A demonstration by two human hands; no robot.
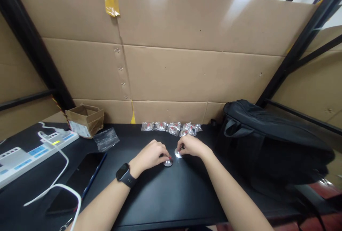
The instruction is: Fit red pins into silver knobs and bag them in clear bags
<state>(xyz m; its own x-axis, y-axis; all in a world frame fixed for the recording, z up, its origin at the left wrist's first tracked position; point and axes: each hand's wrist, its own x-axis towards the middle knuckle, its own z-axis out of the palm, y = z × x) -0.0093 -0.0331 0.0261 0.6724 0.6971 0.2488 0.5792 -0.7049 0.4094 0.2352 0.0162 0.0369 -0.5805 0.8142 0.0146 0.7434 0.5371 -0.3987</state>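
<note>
My left hand (157,152), with a dark watch on its wrist, pinches the red top of a small shiny metal disc (168,163) on the black table. Just to the right and slightly farther back, my right hand (189,145) has its fingers closed on the top of a second shiny metal disc (177,153). That disc's upper part is hidden by the fingers. The two discs lie close together but apart. Behind the hands, several similar discs in clear plastic bags (160,126) form a row along the cardboard wall.
On the left are an open cardboard box (87,119), a clear plastic bag (107,139), a white power strip (37,153), a dark phone (80,177) and a white cable (65,185). A black backpack (272,145) stands on the right. A cardboard wall (171,74) closes the back.
</note>
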